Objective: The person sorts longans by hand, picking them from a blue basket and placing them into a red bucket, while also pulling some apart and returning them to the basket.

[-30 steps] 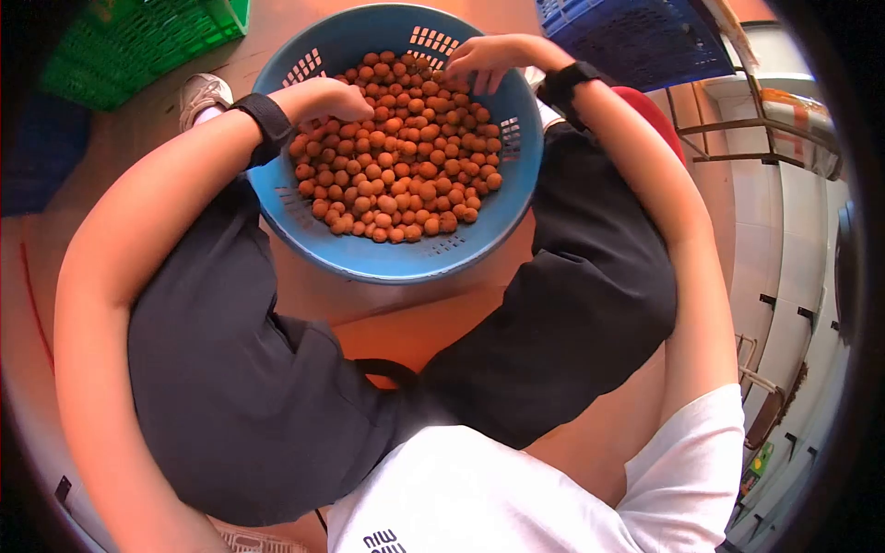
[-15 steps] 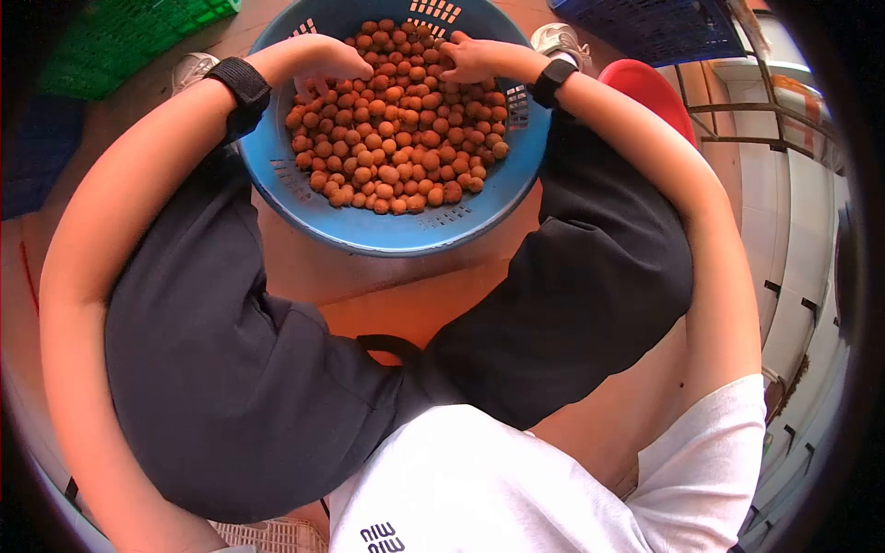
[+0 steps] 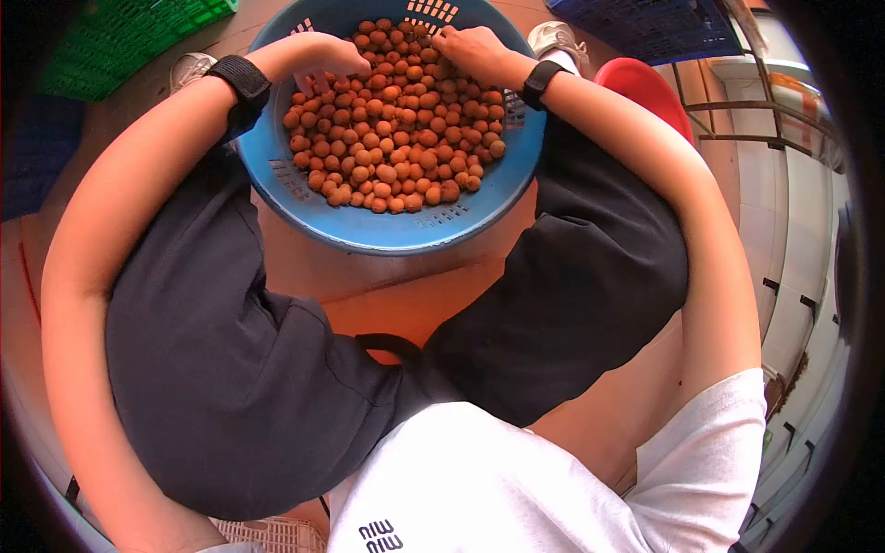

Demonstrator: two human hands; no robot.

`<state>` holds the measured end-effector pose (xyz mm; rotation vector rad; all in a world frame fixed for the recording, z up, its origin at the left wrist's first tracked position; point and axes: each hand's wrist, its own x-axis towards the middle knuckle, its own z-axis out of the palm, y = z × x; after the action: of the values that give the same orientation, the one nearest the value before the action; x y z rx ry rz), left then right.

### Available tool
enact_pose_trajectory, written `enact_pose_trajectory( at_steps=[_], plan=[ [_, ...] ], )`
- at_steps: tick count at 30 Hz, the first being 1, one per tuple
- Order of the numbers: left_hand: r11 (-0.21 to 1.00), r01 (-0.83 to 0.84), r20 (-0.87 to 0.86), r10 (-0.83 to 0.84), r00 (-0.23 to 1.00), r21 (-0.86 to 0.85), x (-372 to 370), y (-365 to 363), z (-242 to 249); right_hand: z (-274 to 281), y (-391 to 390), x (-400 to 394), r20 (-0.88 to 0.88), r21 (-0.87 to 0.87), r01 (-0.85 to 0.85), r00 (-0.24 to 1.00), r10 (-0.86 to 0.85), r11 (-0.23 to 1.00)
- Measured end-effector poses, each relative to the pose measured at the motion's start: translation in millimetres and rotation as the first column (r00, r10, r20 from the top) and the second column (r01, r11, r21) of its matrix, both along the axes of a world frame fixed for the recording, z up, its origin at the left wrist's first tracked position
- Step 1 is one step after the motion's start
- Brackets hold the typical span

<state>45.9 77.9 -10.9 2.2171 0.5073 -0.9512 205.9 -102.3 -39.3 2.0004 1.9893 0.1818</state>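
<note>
A round blue plastic basket (image 3: 387, 238) with slotted walls holds a heap of small, round, reddish-brown fruits (image 3: 387, 138) that look like longans. My left hand (image 3: 324, 57) reaches over the basket's left side, thumb stretched out and fingers apart, pointing down at the fruits. At the far right edge of the heap, my right hand (image 3: 472, 51) lies against the fruits with its fingers extended. The undersides of its fingers are hidden. Neither hand visibly grips a fruit.
The basket stands on the floor between my legs. A green crate (image 3: 138, 41) is at upper left, a blue crate (image 3: 645, 28) at upper right. A red basin (image 3: 645, 92) sits right of the basket, near a metal frame (image 3: 737, 108). White boxes line the right side.
My right hand has turned and shifted slightly, its fingertips now nearer the far wall of the basket and its thumb no longer showing. The left hand has barely moved.
</note>
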Motion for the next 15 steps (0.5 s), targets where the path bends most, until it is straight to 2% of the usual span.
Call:
enact_pose_trajectory(
  at_steps=[4, 7, 9, 10, 11, 12, 14, 15],
  plan=[
    [1.000, 0.013, 0.052, -0.015, 0.999, 0.028, 1.8, 0.1, -0.2, 3.7, 2.7, -2.4, -0.006, 0.042, 0.000, 1.000, 0.000, 0.999],
    [1.000, 0.015, 0.115, -0.014, 0.993, -0.005, 8.9, 6.2, -8.7, 27.3, 12.2, -13.3, -0.190, -0.009, 0.188, 0.964, -0.186, 0.982],
    [1.000, 0.016, 0.166, -0.019, 0.986, 0.019, 7.8, 7.3, -0.4, 20.1, 20.9, 2.8, -0.503, 0.120, 0.089, 0.864, -0.016, 0.989],
    [0.997, -0.052, 0.175, 0.062, 0.983, -0.061, 6.6, 4.9, 2.2, 17.1, 24.2, 9.2, -0.632, 0.192, 0.056, 0.771, 0.079, 0.980],
    [0.983, -0.117, 0.180, 0.142, 0.973, -0.143, 6.1, 2.7, 3.4, 14.4, 27.9, 15.8, -0.729, 0.179, 0.068, 0.679, 0.086, 0.982],
    [0.958, -0.178, 0.179, 0.220, 0.959, -0.225, 6.0, -0.3, 6.0, 16.3, 32.6, 14.8, -0.757, 0.214, 0.085, 0.644, 0.110, 0.973],
    [0.922, -0.206, 0.144, 0.264, 0.954, -0.329, 5.4, -7.2, 13.4, 26.1, 41.5, 2.4, -0.806, 0.277, 0.126, 0.571, 0.159, 0.953],
    [0.890, -0.208, 0.130, 0.282, 0.951, -0.406, 5.7, -8.9, 12.8, 33.1, 41.9, -1.5, -0.825, 0.236, 0.142, 0.553, 0.121, 0.961]
  ],
)
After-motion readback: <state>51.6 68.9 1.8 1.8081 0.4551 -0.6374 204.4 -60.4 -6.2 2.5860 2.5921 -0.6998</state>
